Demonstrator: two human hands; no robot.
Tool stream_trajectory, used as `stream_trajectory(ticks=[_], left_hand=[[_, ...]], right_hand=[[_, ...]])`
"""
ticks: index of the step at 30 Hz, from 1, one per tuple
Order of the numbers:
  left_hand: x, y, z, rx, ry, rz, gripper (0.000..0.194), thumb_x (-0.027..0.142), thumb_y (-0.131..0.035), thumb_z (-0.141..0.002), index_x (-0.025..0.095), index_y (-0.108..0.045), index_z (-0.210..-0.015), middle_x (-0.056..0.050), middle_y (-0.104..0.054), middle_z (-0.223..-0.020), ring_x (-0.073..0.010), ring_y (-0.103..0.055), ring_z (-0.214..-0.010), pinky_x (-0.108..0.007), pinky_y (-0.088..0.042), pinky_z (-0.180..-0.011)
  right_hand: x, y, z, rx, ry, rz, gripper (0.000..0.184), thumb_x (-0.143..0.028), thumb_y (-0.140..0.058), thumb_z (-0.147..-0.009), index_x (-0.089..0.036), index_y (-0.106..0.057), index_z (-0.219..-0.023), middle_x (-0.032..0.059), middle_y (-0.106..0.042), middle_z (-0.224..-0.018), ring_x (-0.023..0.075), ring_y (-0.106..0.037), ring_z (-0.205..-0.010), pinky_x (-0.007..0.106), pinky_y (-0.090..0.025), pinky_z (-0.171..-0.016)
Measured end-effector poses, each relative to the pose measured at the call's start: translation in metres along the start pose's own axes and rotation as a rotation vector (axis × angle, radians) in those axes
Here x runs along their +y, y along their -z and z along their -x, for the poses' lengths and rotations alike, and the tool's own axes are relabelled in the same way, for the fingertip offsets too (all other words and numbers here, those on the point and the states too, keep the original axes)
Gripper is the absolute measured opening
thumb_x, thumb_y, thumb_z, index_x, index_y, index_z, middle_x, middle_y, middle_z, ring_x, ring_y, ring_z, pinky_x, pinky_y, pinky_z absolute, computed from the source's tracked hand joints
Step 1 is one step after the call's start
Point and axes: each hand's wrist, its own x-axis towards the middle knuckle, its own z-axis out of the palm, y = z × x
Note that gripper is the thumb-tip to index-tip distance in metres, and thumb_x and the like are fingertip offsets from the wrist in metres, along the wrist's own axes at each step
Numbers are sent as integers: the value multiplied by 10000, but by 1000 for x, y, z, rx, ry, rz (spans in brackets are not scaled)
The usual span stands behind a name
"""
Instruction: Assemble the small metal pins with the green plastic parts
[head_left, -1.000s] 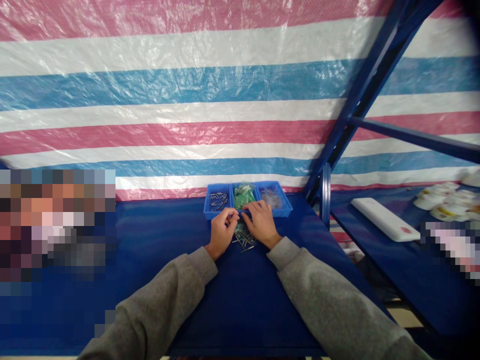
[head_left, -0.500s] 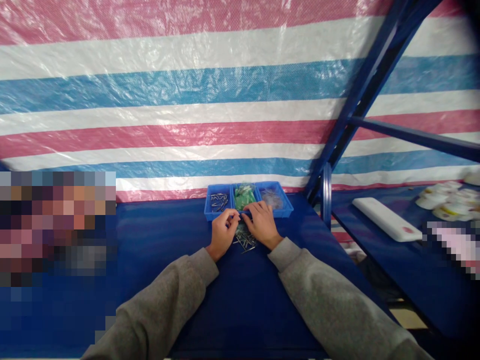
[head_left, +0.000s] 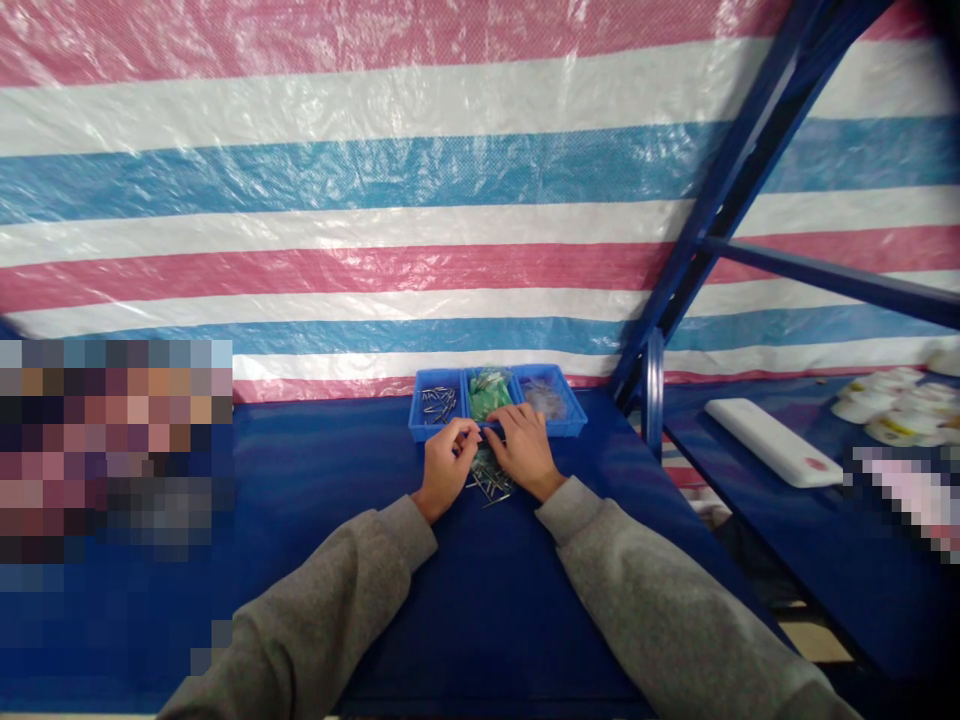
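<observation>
barely anything has shifted since the earlier frames: both hands sit almost where they were, and the whole scene lies a touch lower in the view. the left hand (head_left: 446,468) has its thumb and forefinger (head_left: 471,432) pinched together at the front edge of a blue plastic divided tray (head_left: 562,430), but whether a thin pin lies between them is too small to tell. the right hand (head_left: 526,452) is just beside it, fingers (head_left: 501,425) close together and curled down, their tips almost meeting the left fingertips. under both palms, a loose heap of slim steel pins (head_left: 489,476) lies on the smooth dark-blue tabletop (head_left: 300,620), just in front of the tray. the tray's left compartment holds more short pins (head_left: 437,405), the middle one a crinkled green packet (head_left: 489,393), and the right one a cloudy clear plastic bag (head_left: 544,398). fuzzy grey sleeves (head_left: 330,590) run back from both wrists. behind stands a woven striped tarpaulin (head_left: 375,170), crossed by a blue steel frame (head_left: 720,210). on the shelf to the right are a long white bar-shaped box (head_left: 772,442) and a cluster of white rolls (head_left: 892,420).
</observation>
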Motion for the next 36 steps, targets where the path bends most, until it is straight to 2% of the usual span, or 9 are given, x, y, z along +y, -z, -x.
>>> stream_trajectory(ticks=[36], left_hand=[[0,-1,0,-9,-18,-4,139,261,-474,-855,160,-568,-853,-12,-621,-749,-90,-548,-584,-185,-435,-546]], right_hand=[[2,0,-1,5,-23,-43,144,-314,-529,-830,-191,-593,-871,73,-617,-906,245,-462,-889,356,-284,-743]])
